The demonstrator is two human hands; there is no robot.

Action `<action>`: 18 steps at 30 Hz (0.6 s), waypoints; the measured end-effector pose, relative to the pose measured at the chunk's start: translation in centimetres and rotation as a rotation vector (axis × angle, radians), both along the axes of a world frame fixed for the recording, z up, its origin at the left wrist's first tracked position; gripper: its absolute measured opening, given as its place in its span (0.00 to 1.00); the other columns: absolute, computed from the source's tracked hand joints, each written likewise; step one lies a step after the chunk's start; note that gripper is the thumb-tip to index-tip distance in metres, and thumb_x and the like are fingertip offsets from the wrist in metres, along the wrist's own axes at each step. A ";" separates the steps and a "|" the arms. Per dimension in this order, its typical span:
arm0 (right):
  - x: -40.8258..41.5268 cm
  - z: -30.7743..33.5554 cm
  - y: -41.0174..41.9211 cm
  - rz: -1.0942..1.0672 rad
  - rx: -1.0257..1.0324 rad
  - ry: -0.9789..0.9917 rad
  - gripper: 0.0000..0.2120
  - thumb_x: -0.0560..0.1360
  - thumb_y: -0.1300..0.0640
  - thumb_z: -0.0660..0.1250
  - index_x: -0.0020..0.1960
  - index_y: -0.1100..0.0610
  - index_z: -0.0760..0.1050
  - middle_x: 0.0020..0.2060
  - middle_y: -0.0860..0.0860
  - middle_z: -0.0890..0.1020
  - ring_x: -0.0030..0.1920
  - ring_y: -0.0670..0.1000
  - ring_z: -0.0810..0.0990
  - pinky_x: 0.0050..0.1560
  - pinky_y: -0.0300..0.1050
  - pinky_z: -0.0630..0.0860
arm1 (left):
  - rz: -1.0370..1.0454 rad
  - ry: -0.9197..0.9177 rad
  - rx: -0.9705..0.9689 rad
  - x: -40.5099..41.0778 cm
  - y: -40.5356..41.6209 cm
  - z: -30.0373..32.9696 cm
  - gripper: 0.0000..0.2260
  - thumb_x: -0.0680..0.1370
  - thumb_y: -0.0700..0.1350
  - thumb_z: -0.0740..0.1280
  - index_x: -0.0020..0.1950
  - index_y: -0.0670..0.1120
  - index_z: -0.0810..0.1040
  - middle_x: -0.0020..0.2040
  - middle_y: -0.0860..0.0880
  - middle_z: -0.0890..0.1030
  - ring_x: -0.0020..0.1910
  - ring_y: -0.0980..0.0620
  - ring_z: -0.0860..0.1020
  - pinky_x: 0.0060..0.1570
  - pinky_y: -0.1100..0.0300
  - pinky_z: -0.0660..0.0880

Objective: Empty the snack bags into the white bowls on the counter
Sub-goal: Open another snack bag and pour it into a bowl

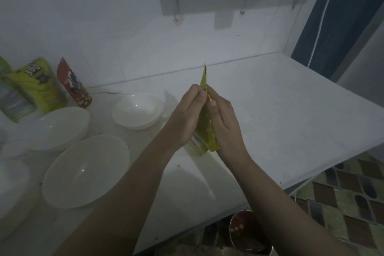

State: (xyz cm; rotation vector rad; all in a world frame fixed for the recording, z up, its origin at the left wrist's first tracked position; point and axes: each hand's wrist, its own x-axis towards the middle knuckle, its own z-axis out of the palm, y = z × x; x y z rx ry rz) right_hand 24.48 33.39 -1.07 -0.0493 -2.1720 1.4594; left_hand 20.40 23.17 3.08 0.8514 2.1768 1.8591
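Nearest, three white round bowls are seen empty on the white counter, so nothing is judged poured yet. Yellow-green and red snack bags are left standing at the wall. A thin yellow foil snack bag is held upright, pinched near its top between left hand and right hand, thumbs pressed together.

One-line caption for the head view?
Both hands, left and right, pinch a yellow snack bag upright over the counter.
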 end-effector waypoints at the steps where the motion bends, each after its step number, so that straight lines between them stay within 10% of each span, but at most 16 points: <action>1: 0.0 0.0 0.0 -0.001 0.002 -0.006 0.19 0.85 0.52 0.50 0.74 0.48 0.67 0.59 0.35 0.72 0.65 0.36 0.66 0.57 0.19 0.60 | 0.006 -0.010 0.005 0.0 -0.1 0.0 0.12 0.84 0.44 0.52 0.48 0.36 0.65 0.40 0.46 0.67 0.39 0.53 0.66 0.40 0.61 0.65; 6: 0.0 0.4 -0.8 -0.008 -0.018 -0.031 0.18 0.84 0.51 0.52 0.69 0.47 0.73 0.50 0.51 0.76 0.54 0.38 0.71 0.51 0.27 0.67 | 0.041 -0.066 -0.037 -0.4 -0.8 0.0 0.10 0.83 0.42 0.54 0.46 0.37 0.66 0.40 0.45 0.67 0.38 0.51 0.66 0.42 0.55 0.66; 10: 0.5 1.6 -0.9 -0.004 -0.033 -0.065 0.14 0.83 0.51 0.55 0.45 0.41 0.77 0.38 0.47 0.77 0.43 0.42 0.76 0.42 0.29 0.70 | 0.034 -0.078 -0.135 -1.1 -1.7 0.2 0.11 0.82 0.44 0.57 0.39 0.47 0.69 0.39 0.48 0.69 0.39 0.53 0.69 0.46 0.53 0.70; 18: -0.1 3.7 -0.1 0.072 0.097 -0.098 0.18 0.81 0.57 0.58 0.35 0.64 0.72 0.30 0.62 0.76 0.30 0.48 0.70 0.31 0.38 0.65 | 0.017 0.070 -0.138 -2.2 -2.4 0.1 0.09 0.77 0.45 0.61 0.37 0.44 0.69 0.33 0.51 0.69 0.35 0.53 0.67 0.40 0.55 0.68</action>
